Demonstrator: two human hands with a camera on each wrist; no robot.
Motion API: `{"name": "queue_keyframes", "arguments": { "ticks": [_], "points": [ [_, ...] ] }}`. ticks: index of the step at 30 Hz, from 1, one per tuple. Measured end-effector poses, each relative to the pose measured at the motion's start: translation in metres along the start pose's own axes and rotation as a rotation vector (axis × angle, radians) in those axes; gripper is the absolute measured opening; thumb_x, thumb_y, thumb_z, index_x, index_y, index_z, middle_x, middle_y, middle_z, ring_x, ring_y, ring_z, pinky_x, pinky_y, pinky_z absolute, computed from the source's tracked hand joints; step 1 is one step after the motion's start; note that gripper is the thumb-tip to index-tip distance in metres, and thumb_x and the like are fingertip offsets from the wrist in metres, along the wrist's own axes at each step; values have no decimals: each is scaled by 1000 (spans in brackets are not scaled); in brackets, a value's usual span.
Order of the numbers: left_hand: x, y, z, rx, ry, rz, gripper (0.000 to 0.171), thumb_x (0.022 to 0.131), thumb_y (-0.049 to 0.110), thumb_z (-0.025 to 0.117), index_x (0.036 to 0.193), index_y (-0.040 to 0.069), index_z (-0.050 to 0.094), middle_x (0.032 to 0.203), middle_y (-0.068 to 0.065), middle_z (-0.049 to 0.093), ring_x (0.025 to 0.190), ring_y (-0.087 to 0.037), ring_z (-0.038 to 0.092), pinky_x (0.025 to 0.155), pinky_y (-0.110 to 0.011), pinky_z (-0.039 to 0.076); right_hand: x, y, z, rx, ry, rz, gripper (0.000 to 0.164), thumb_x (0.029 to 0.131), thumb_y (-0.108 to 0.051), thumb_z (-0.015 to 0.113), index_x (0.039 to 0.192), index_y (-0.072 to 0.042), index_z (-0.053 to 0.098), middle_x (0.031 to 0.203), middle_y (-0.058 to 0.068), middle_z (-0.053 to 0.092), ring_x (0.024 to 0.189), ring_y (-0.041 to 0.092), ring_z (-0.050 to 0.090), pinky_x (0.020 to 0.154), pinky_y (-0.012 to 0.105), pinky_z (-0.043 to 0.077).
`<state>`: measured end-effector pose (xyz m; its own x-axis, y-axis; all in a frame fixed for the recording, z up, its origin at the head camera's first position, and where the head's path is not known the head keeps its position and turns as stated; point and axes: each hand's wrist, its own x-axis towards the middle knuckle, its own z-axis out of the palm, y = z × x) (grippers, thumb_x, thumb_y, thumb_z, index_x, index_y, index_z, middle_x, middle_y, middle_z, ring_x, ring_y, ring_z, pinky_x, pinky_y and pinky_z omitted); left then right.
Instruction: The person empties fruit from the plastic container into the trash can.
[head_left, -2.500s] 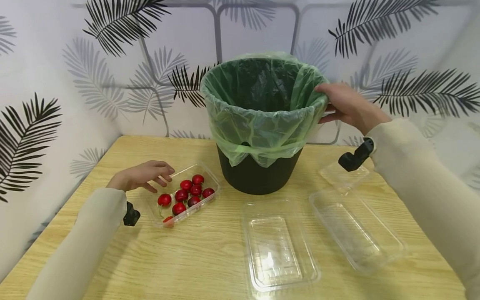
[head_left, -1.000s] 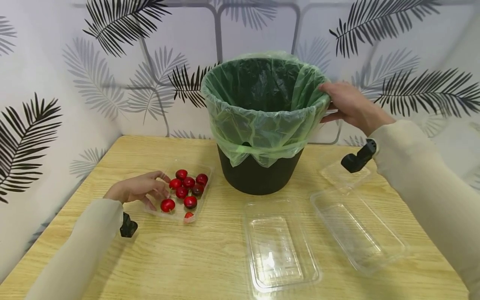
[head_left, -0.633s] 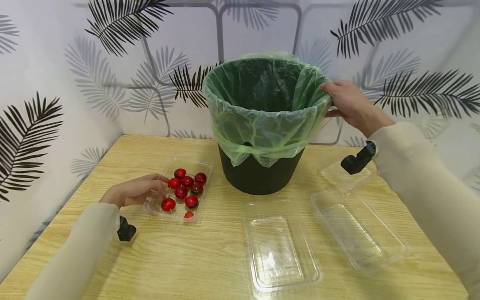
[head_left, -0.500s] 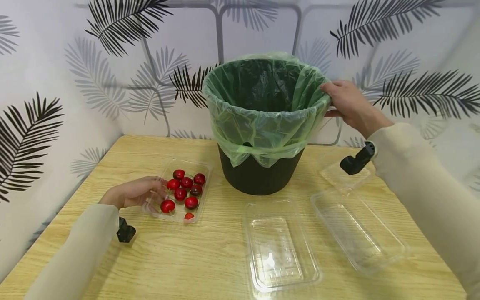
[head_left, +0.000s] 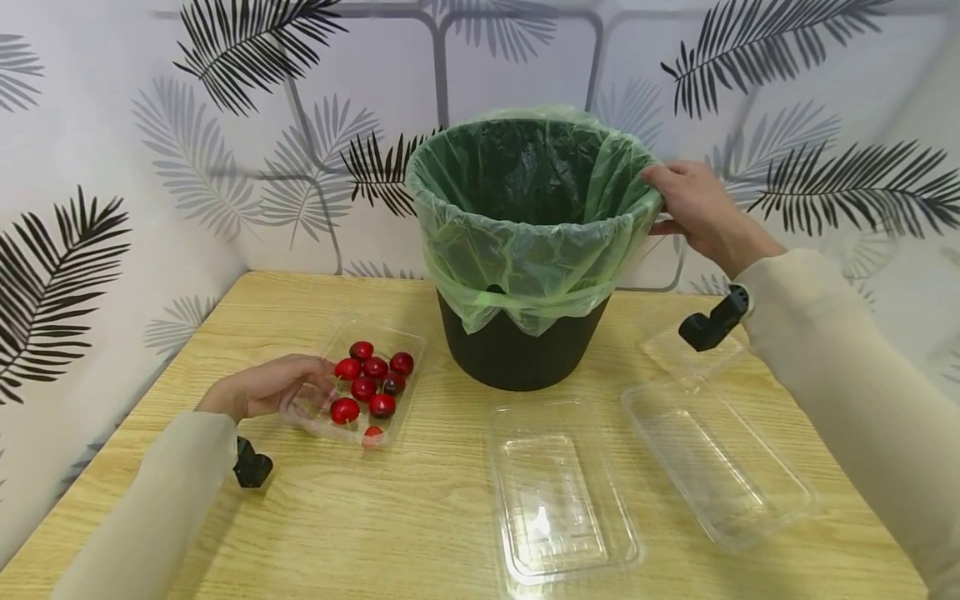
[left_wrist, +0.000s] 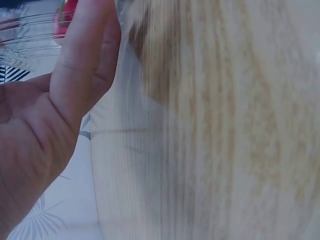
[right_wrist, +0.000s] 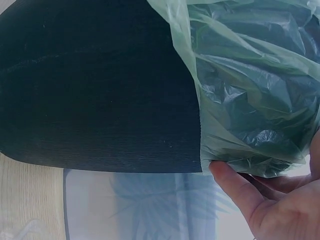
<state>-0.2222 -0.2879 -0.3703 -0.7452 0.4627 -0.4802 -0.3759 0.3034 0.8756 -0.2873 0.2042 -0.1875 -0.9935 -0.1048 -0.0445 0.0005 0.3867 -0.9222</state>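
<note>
My left hand (head_left: 273, 385) holds the left end of a clear plastic container (head_left: 411, 343), and some of its fingers show through the plastic. Several red cherries (head_left: 382, 406) lie inside, with a smaller light-red piece (head_left: 372, 436) by the near wall. In the left wrist view, the fingers (left_wrist: 82, 55) run along the container's underside, between it and the table; the thumb is hidden. My right hand (head_left: 697, 208) grips the right rim of a black bin (head_left: 517, 358) lined with a green plastic bag (head_left: 525, 258), thumb over the rim and fingers outside.
An open clear tray (head_left: 555, 492) lies on the wooden table (head_left: 360, 533) in front of the bin. To its right are another clear container (head_left: 712, 458) and a smaller clear piece (head_left: 686, 346). Leaf-patterned wall covering (head_left: 285, 208) rises behind and at left.
My left hand has turned the cherry container and taken hold of its left end, which now sits slightly raised; the cherries have shifted a little right. My right hand stays on the bin rim.
</note>
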Motion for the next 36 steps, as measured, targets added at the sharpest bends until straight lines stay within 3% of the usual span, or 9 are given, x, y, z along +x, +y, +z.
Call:
{"name": "queue_keyframes", "arguments": {
  "ticks": [6, 11, 15, 19, 23, 29, 36],
  "points": [
    [1, 1, -1, -12, 37, 32, 23, 101, 30, 37, 101, 12, 51, 91, 1, 63, 85, -13, 63, 71, -31, 59, -3, 1, -1, 45, 14, -1, 45, 101, -33, 38, 134, -4, 43, 99, -6, 53, 80, 2, 57, 67, 18, 55],
    [-1, 8, -2, -25, 83, 64, 24, 102, 36, 34, 103, 14, 44, 92, 0, 58, 88, -15, 59, 71, -34, 59, -3, 2, 0, 87, 33, -11, 30, 100, -32, 41, 116, -8, 49, 86, -7, 55, 74, 3, 58, 65, 19, 55],
    [-1, 14, -4, -38, 127, 78, 26, 102, 40, 31, 109, 16, 39, 91, 1, 56, 87, -14, 57, 72, -34, 58, -2, 2, 0, 85, 42, -19, 29, 100, -32, 42, 117, -9, 49, 90, -7, 53, 74, 2, 57, 65, 19, 55],
    [-2, 19, -6, -42, 178, 81, 55, 101, 46, 27, 138, 6, 23, 97, 2, 52, 88, -10, 54, 69, -28, 57, -1, 3, 0, 101, 52, -30, 28, 100, -31, 43, 114, -8, 51, 81, -9, 55, 71, 2, 57, 64, 20, 55],
    [-5, 27, -8, -44, 218, 83, 77, 99, 49, 25, 148, -5, 2, 104, 2, 49, 93, -10, 52, 69, -24, 57, -1, 4, 2, 122, 61, -34, 25, 99, -29, 44, 108, -6, 51, 74, -10, 55, 68, 2, 57, 62, 20, 55],
    [-9, 41, -10, -127, 261, 110, 75, 98, 50, 30, 145, -4, 9, 91, 5, 55, 86, -9, 54, 67, -23, 57, 0, 5, 3, 135, 65, -39, 25, 99, -29, 45, 102, -5, 50, 72, -10, 56, 67, 2, 58, 61, 20, 56],
    [-13, 56, -9, -235, 286, 149, 52, 98, 46, 36, 129, 5, 26, 85, 4, 57, 79, -10, 57, 62, -22, 58, 0, 4, 2, 145, 78, -27, 26, 99, -29, 45, 111, -7, 52, 77, -9, 56, 69, 2, 57, 60, 20, 56]
  ]
}}
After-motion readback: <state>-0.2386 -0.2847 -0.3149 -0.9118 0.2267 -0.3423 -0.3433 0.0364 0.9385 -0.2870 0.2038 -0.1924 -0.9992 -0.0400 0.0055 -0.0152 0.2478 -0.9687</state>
